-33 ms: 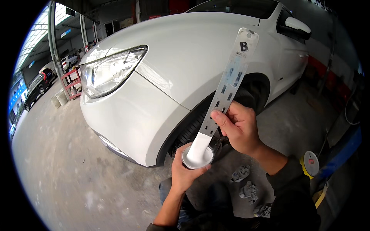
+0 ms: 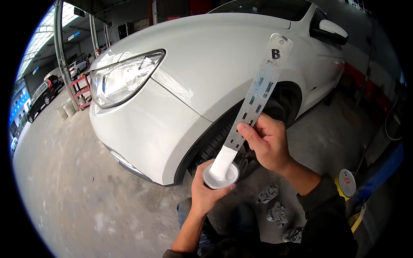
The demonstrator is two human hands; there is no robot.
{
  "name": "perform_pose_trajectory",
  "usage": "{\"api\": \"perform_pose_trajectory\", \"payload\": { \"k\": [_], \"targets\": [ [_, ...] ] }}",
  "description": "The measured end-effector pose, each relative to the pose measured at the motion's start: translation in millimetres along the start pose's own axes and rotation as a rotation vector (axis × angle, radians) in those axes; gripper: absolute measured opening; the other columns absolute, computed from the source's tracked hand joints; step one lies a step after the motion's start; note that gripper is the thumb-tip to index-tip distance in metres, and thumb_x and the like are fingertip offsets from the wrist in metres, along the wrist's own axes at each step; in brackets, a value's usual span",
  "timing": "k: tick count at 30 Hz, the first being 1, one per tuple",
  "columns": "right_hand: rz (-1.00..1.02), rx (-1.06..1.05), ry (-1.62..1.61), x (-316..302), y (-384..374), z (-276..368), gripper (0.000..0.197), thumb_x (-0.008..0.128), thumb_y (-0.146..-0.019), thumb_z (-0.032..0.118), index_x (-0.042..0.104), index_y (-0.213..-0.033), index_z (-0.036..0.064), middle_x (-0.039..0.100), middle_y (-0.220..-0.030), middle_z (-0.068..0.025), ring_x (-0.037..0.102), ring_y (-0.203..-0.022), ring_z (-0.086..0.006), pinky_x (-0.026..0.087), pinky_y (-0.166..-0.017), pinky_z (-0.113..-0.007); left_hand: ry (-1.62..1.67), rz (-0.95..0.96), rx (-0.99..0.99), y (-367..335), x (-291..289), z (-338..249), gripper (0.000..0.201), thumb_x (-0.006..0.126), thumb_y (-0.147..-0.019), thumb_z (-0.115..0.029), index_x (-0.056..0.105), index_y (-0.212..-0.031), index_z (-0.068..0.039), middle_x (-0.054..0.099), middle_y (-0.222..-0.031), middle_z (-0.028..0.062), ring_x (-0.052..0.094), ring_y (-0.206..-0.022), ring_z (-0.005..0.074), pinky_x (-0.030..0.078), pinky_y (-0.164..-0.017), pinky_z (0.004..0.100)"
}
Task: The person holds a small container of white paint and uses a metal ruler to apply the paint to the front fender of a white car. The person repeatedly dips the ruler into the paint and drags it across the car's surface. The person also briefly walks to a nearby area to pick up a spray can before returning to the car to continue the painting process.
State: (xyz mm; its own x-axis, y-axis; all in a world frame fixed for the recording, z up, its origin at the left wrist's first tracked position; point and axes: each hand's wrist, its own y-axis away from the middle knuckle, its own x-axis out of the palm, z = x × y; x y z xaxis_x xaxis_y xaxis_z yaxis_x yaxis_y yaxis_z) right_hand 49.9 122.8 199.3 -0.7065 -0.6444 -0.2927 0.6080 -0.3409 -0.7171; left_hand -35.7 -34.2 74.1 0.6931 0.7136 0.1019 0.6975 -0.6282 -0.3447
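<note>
My left hand (image 2: 205, 191) is wrapped round a small round cup (image 2: 209, 184) of white paint (image 2: 232, 173). In my right hand (image 2: 267, 139), pinched between thumb and fingers, is a long flat metal mixing stick (image 2: 263, 77) with slots and a hole near its top. It leans up to the right, and its lower end is coated white and dips into the paint; the tip is hidden there. Behind both hands stands a white car (image 2: 206, 56), with its headlight (image 2: 127, 79) at left and its front tyre (image 2: 211, 148) just beyond the cup.
Crumpled grey lumps (image 2: 276, 213) lie on the concrete floor (image 2: 107, 206) by my legs. At right is a yellow can with a pale lid (image 2: 347, 182), beside a blue beam (image 2: 378, 172). A red rack (image 2: 80, 92) and white buckets (image 2: 68, 108) stand far left.
The mixing stick's top has shifted slightly right and down, and its dipped end has moved a little within the cup. Both hands stay almost in place, still holding the same things.
</note>
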Motion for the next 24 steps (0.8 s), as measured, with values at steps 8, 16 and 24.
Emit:
{"api": "perform_pose_trajectory", "payload": {
  "k": [8,16,24],
  "targets": [
    [-0.031,0.022,-0.154,6,7,-16,0.015,0.064,-0.095,0.012,0.061,-0.089,-0.0015,0.061,-0.066,-0.0041,0.053,-0.057,-0.0055,0.042,-0.052,-0.025,-0.032,0.001,0.033,-1,-4,6,0.081,0.091,-0.062,-0.012,0.050,-0.131,0.000,0.063,-0.117,0.0096,0.061,-0.108,0.0171,0.048,-0.095,0.0314],
    [-0.009,0.131,-0.291,11,11,-15,0.015,0.062,-0.097,0.013,0.061,-0.095,-0.0016,0.063,-0.071,-0.0003,0.051,-0.062,-0.0017,0.042,-0.057,-0.023,-0.001,-0.003,-0.008,7,-9,14,0.083,0.092,-0.062,-0.014,0.049,-0.133,-0.002,0.062,-0.120,0.0108,0.059,-0.112,0.0172,0.047,-0.098,0.0319],
    [0.029,0.070,-0.255,11,14,-36,0.021,0.064,-0.097,0.019,0.059,-0.110,0.0034,0.068,-0.079,-0.0042,0.064,-0.067,-0.0123,0.051,-0.068,-0.025,0.018,0.011,-0.002,8,-3,28,0.086,0.091,-0.065,-0.014,0.044,-0.137,-0.003,0.059,-0.126,0.0113,0.056,-0.118,0.0195,0.044,-0.103,0.0335]
  ]
}}
